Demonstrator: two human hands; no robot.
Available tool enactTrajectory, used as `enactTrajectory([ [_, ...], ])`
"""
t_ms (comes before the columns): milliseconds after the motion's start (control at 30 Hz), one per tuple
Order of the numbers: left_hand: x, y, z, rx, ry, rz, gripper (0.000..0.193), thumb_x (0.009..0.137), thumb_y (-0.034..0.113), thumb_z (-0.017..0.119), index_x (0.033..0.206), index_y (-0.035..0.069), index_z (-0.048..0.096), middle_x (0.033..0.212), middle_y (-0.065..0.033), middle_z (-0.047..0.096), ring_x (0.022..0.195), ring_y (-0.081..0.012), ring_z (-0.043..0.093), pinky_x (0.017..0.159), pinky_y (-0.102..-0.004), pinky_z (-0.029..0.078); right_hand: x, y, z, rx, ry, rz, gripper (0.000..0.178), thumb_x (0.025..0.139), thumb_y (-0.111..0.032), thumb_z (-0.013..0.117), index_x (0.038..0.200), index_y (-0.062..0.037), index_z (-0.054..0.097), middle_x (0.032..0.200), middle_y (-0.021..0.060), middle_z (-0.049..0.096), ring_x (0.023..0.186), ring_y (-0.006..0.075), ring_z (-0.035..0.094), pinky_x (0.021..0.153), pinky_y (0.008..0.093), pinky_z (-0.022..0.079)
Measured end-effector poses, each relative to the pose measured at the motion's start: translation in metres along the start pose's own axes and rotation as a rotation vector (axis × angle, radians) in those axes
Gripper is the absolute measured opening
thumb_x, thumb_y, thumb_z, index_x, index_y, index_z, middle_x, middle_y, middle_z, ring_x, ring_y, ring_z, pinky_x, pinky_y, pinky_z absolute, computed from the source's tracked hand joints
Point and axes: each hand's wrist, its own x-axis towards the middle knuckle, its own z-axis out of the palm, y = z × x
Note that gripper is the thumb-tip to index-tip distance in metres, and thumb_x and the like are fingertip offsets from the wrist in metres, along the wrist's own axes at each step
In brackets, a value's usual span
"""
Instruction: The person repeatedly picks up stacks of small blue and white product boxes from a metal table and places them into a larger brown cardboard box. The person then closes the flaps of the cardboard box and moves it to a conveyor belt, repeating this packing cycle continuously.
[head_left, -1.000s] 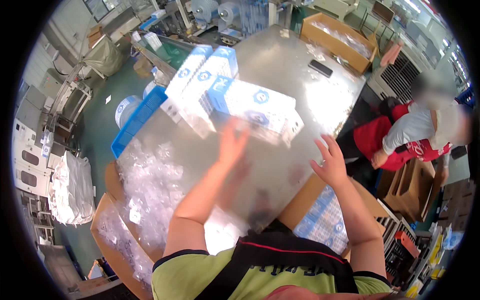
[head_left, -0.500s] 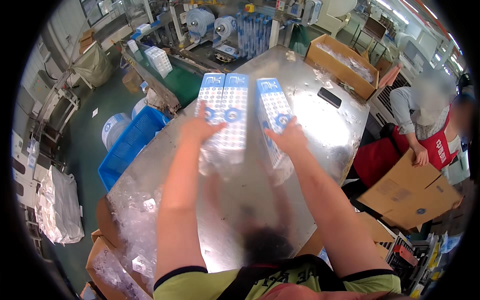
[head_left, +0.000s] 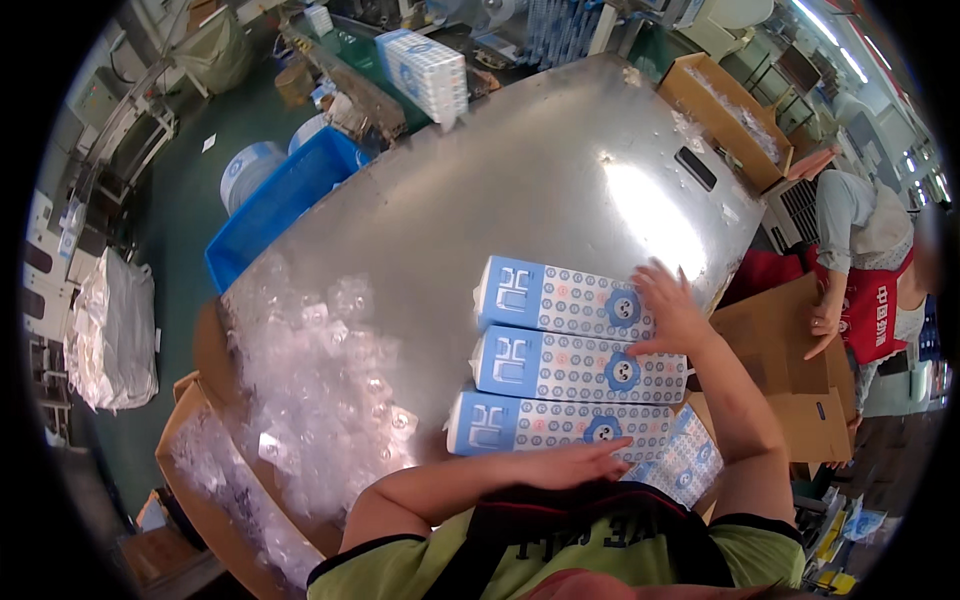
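Three blue-and-white plastic-wrapped packs lie side by side on the metal table in front of me: a far pack (head_left: 580,300), a middle pack (head_left: 565,362) and a near pack (head_left: 545,425). My right hand (head_left: 672,312) is at the right ends of the far and middle packs, fingers spread. Stretched along the front of the near pack is my left hand (head_left: 592,460), its fingers extended against the wrap. Neither hand is closed round a pack. Below their right ends, similar packs (head_left: 690,455) show in a cardboard box, partly hidden by my right arm.
Clear plastic bags (head_left: 320,400) are heaped at the table's left, beside a carton (head_left: 215,480) of more film. A blue crate (head_left: 285,205) stands beyond. Another pack (head_left: 425,75) is on the green conveyor. A phone (head_left: 695,168) lies far right; a co-worker handles a carton (head_left: 790,350).
The packs have been turned crosswise and brought nearer, to the right; three now lie together. Both hands came back with them and opened. A pack on the conveyor is nearer the table.
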Motion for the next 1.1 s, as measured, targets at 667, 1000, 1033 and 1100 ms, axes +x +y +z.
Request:
enactTrajectory([
  [667,0.159,0.021,0.036,0.066,0.706,0.433,0.047,0.102,0.042,0.046,0.118,0.000,0.061,0.103,-0.0078,0.066,0.096,-0.0169,0.062,0.085,-0.0338,0.050,-0.375,-0.008,-0.023,2.088,1.001,0.585,0.062,0.099,-0.050,0.044,0.140,-0.0042,0.049,0.138,0.0162,0.053,0.122,0.0304,0.052,0.103,0.0418,0.042],
  [1000,0.185,-0.140,0.050,0.451,0.656,-0.055,0.049,0.100,0.044,0.049,0.103,-0.001,0.069,0.095,-0.0133,0.071,0.090,-0.0218,0.066,0.084,-0.0376,0.051,-0.531,0.031,0.119,1.245,0.930,0.995,0.062,0.098,-0.043,0.049,0.145,-0.0032,0.042,0.148,0.0198,0.041,0.138,0.0324,0.036,0.114,0.0435,0.027],
  [1033,0.185,-0.135,0.044,0.539,0.680,-0.038,0.053,0.098,0.048,0.051,0.116,0.001,0.067,0.109,-0.0156,0.070,0.104,-0.0230,0.065,0.095,-0.0375,0.048,-0.538,0.032,0.111,0.865,0.816,0.993,0.072,0.093,-0.048,0.055,0.147,-0.0024,0.037,0.151,0.0215,0.036,0.142,0.0349,0.030,0.116,0.0456,0.023],
  [1100,0.200,-0.079,0.084,1.239,0.375,0.130,0.075,0.089,0.060,0.056,0.133,0.000,0.051,0.134,-0.0226,0.052,0.129,-0.0313,0.045,0.110,-0.0433,0.032,-0.540,0.010,0.091,0.346,0.452,0.904,0.093,0.084,-0.058,0.063,0.149,0.0000,0.031,0.155,0.0232,0.028,0.146,0.0379,0.021,0.119,0.0485,0.016],
])
